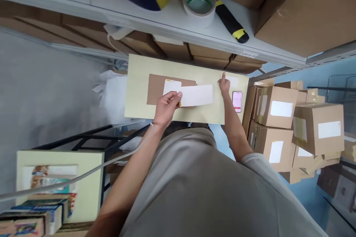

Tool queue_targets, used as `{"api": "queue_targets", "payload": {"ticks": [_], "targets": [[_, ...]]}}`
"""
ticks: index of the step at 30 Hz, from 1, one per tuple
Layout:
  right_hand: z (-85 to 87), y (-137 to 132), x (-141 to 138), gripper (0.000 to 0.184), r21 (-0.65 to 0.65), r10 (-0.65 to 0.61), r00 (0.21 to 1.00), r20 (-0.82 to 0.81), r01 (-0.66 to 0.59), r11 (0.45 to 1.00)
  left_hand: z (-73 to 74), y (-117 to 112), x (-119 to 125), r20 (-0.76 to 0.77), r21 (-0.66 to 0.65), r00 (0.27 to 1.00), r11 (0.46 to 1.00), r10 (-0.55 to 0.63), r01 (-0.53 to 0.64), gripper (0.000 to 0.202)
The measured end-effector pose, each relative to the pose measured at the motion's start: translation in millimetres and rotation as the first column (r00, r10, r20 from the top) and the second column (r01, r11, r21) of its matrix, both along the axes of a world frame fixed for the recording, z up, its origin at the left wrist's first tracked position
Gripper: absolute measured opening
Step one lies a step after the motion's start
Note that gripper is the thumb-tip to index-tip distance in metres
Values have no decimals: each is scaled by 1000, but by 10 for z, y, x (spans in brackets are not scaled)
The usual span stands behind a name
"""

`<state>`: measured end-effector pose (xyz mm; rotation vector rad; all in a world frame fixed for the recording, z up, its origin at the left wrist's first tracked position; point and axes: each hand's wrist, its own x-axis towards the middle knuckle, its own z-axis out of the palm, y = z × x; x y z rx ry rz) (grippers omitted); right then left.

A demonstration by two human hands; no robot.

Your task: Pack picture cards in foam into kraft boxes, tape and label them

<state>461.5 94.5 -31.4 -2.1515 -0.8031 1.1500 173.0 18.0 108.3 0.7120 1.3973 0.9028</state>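
As I look down through the head camera, the left hand point(167, 105) reaches forward with its forearm nearly straight. Thumb and fingers pinch the left end of a white label sheet point(197, 95), which lies across the right edge of a brown mailer point(155, 89) on the pale yellow tabletop point(139, 103). The right hand point(224, 86) is further out and to the right, with its index finger extended onto a small white label point(233, 80). Its other fingers are curled under, and I cannot tell whether they grasp anything. A phone point(237, 101) lies just right of that wrist. The print on both labels is too small to read, and the near edge of the tabletop is hidden by my grey shirt.
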Motion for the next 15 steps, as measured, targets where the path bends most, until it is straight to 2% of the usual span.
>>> {"api": "queue_targets", "payload": {"ticks": [2, 5, 8, 11, 15], "targets": [[286, -306, -268, 75, 83, -45, 990, -131, 56, 995, 20, -67, -193, 16, -7, 999, 999, 41, -41, 67], [770, -852, -687, 73, 208, 95, 918, -385, -14, 978, -27, -115, -429, 12, -8, 995, 995, 99, -99, 67], [1180, -1301, -1027, 58, 295, 169, 855, -490, -19, 955, -95, -100, -607, 7, 2, 995, 995, 102, -102, 61], [1407, -1509, -1270, 36, 328, 161, 876, -455, -3, 945, -156, -37, -743, 7, 46, 997, 996, 81, -81, 53], [1507, -1519, -1498, 26, 346, 119, 925, -361, 15, 938, -226, 71, -893, -1, 114, 1000, 993, 25, -24, 48]]}}
